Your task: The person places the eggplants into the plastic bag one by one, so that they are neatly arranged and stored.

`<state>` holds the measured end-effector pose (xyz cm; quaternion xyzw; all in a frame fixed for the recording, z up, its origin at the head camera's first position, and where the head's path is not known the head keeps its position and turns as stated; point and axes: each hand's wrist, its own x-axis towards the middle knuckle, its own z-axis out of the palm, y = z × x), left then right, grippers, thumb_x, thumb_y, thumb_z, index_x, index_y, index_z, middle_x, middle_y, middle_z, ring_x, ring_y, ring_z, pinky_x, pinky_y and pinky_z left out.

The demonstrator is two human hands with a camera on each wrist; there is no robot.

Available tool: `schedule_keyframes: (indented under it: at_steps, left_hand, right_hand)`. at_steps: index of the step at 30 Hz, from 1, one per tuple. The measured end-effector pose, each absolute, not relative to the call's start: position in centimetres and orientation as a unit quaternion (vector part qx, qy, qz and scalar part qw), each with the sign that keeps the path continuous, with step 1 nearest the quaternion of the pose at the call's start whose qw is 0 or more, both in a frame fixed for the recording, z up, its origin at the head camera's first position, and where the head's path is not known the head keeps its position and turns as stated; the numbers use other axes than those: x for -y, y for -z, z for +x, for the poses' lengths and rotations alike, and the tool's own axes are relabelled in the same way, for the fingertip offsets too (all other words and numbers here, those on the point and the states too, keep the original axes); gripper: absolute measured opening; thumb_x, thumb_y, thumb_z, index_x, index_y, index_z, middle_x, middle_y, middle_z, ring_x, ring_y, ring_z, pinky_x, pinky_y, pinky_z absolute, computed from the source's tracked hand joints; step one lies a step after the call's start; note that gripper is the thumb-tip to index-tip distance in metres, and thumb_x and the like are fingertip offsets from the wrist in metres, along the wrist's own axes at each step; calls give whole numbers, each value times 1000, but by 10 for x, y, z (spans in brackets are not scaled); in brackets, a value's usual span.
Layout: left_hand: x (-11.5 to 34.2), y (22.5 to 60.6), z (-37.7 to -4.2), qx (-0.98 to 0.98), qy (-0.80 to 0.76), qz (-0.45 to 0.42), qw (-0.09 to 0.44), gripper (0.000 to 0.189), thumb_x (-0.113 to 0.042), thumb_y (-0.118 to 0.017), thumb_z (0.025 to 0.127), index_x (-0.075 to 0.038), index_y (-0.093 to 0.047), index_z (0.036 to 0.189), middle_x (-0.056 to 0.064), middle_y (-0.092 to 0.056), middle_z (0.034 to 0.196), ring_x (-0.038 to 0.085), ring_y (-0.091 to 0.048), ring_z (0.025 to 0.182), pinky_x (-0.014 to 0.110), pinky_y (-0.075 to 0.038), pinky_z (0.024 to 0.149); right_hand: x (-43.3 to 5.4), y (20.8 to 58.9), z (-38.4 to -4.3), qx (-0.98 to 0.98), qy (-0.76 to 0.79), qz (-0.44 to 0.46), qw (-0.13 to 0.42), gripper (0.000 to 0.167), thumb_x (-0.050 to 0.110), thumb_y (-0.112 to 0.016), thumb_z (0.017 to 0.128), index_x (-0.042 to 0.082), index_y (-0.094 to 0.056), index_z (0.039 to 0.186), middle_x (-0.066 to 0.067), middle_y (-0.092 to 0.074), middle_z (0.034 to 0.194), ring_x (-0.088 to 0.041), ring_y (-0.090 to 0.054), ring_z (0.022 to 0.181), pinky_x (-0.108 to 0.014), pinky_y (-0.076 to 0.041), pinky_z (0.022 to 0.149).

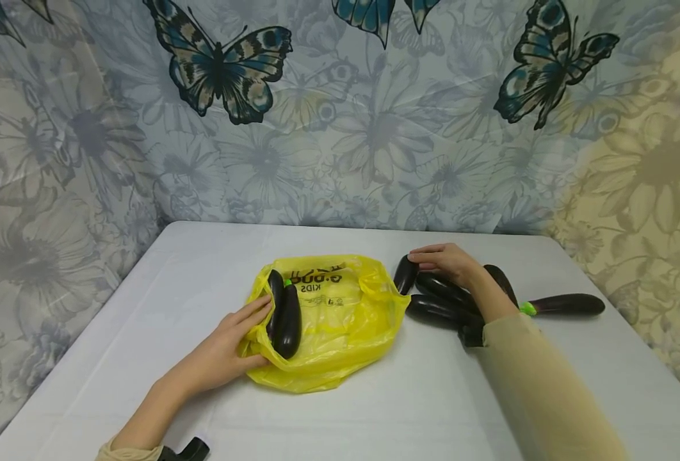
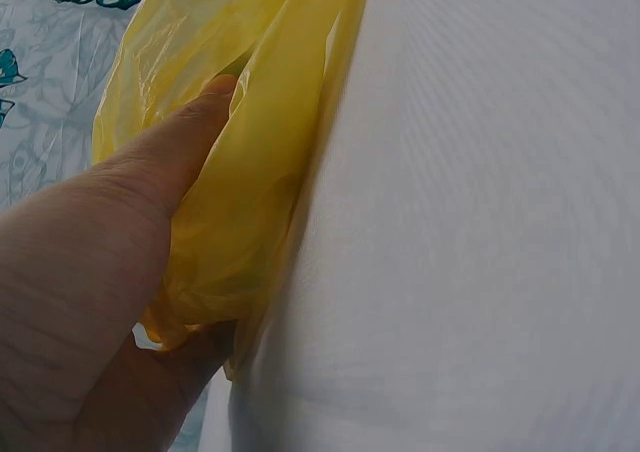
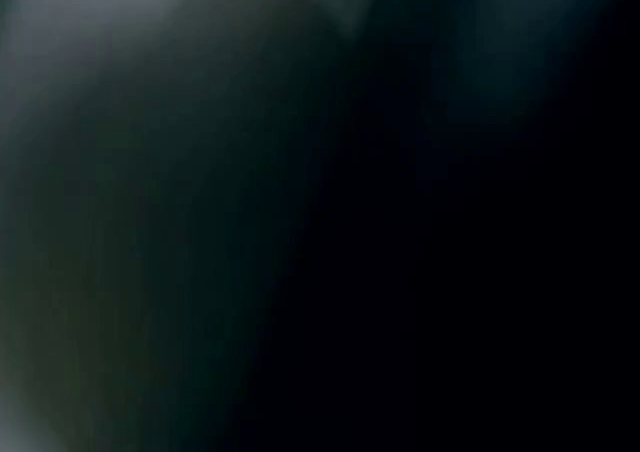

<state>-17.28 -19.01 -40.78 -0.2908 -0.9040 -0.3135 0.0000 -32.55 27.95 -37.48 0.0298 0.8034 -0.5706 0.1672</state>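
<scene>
A yellow plastic bag (image 1: 346, 339) lies on the table with its mouth toward the left. Two dark, glossy eggplants (image 1: 288, 323) show inside that mouth. My left hand (image 1: 227, 349) is at the opening, its fingers and thumb spread wide against the plastic; the left wrist view shows the thumb (image 2: 185, 137) on the yellow film. Right of the bag, the fairly straight fingers of my right hand (image 1: 449, 261) touch the upper end of another eggplant (image 1: 405, 276). More eggplants (image 1: 440, 312) lie below that hand, partly hidden by the forearm. The right wrist view is too dark to read.
One eggplant with a green stem (image 1: 567, 305) lies farther right, and another (image 1: 500, 282) sits behind the right forearm. The white table (image 1: 213, 256) ends at a butterfly-patterned cloth (image 1: 374, 160). A black object (image 1: 194, 449) is by the left wrist.
</scene>
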Motion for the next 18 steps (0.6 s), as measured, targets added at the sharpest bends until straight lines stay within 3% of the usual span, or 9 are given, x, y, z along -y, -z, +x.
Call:
schedule_keyframes:
  at_steps: [5,18]
  left_hand:
    - [191,408,-173,904,312,-291,3,88,-29,-80,84,-14,-32,155,-6,-16,162,30,-25,141,54,-31,108]
    - [189,407,-172,905,310,-290,4,86,-30,-79,85,-13,-33,155,-5,-17,162,31,-23,142,56,-30,108]
  right_hand:
    - [-275,376,-325,-800,577,48,159,66,29,-78,86,-3,-52,138,-20,-53,136,-27,-59,114,-34,-52,90]
    - [-272,374,-322,-802,572,34,171,64,23,-80,84,-2,-54,137,-21,-52,138,-37,-51,124,-36,-50,94]
